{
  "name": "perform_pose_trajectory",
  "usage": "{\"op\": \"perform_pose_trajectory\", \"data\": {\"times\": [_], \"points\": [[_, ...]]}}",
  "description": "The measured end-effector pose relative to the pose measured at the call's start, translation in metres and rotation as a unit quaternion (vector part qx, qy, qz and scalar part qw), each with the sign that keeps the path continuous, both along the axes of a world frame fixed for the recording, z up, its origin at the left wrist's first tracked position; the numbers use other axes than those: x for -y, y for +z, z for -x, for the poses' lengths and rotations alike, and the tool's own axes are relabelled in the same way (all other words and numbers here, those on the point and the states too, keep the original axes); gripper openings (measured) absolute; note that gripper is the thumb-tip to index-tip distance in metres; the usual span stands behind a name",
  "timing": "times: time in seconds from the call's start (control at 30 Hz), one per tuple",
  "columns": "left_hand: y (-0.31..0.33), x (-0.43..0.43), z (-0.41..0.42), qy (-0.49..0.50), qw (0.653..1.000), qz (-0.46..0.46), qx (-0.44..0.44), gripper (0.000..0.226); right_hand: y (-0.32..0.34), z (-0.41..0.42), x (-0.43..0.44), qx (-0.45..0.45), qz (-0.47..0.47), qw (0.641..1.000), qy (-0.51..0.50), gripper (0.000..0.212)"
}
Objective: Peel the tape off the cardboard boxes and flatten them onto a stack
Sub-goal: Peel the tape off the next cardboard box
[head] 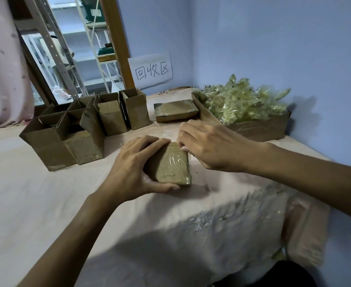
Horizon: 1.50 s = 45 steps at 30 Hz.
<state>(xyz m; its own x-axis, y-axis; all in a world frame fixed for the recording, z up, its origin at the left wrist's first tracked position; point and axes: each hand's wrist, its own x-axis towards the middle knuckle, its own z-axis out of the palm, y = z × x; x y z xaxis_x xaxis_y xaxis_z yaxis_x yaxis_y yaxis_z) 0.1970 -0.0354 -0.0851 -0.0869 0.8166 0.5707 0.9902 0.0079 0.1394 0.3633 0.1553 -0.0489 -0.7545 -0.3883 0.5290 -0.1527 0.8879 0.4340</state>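
Tape point(177, 160) wraps the small box point(169, 165) in a glossy film, and the box lies flat on the pink cloth point(46, 204) in the middle of the view, directly in front of the person. The left hand point(133, 164) is clamped on it, fingers curled over the far edge and thumb hooked under the near corner, probably to pin it down so that it cannot slide while the film is pulled. The right hand point(207, 146) is bunched at the far right corner, fingertips drawn together and pinching at the tape there; a corner seems the likely place to lift a loose end, though the pinch itself is hidden under the knuckles. To the left, several open boxes point(81, 129) stand upright in a cluster with their flaps raised, and nothing shows inside them from this angle; they look like the ones waiting to be flattened. Beyond the hands a flat stack point(175, 110) of cardboard rests under a handwritten paper sign point(150, 70). Just beside it on the right, a low carton point(259, 127) against the wall is heaped above its rim with crumpled tape point(243, 102), so it appears to serve as the bin for peeled strips.
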Motion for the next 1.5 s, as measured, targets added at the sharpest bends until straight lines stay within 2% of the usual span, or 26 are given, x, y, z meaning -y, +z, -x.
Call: {"op": "perform_pose_trajectory", "data": {"times": [0.07, 0.23, 0.4, 0.53, 0.63, 0.93, 1.07, 1.3, 1.5], "points": [[0.001, 0.0, 0.002, -0.003, 1.0, 0.003, -0.002, 0.105, -0.002, 0.001, 0.0, -0.004, -0.014, 1.0, -0.009, 0.002], [0.001, 0.001, 0.003, -0.013, 1.0, 0.004, 0.003, 0.105, -0.011, 0.002, -0.004, -0.001, 0.007, 1.0, 0.002, 0.002], [-0.001, 0.002, 0.004, -0.014, 1.0, 0.004, 0.004, 0.105, -0.014, -0.002, -0.003, -0.012, 0.061, 0.998, 0.031, 0.014], [-0.003, 0.001, 0.005, -0.012, 1.0, 0.0, 0.008, 0.105, -0.009, -0.004, -0.004, -0.011, 0.084, 0.995, 0.045, 0.014], [-0.004, 0.0, 0.006, -0.012, 1.0, -0.009, 0.004, 0.104, -0.006, -0.006, -0.007, -0.006, 0.046, 0.998, 0.04, 0.021], [-0.002, -0.002, 0.005, -0.008, 1.0, 0.002, -0.006, 0.105, -0.003, -0.004, -0.008, -0.01, -0.01, 0.999, 0.03, 0.005], [0.0, -0.001, 0.005, -0.01, 1.0, 0.003, -0.005, 0.106, -0.008, -0.004, -0.01, -0.017, -0.046, 0.998, 0.025, 0.008], [0.0, 0.0, 0.003, -0.011, 1.0, 0.004, 0.002, 0.106, -0.017, -0.01, -0.006, -0.025, 0.1, 0.993, 0.049, 0.012], [-0.002, 0.0, 0.004, -0.007, 1.0, 0.002, 0.004, 0.106, -0.018, -0.013, -0.006, 0.001, 0.237, 0.971, 0.041, 0.013]]}}
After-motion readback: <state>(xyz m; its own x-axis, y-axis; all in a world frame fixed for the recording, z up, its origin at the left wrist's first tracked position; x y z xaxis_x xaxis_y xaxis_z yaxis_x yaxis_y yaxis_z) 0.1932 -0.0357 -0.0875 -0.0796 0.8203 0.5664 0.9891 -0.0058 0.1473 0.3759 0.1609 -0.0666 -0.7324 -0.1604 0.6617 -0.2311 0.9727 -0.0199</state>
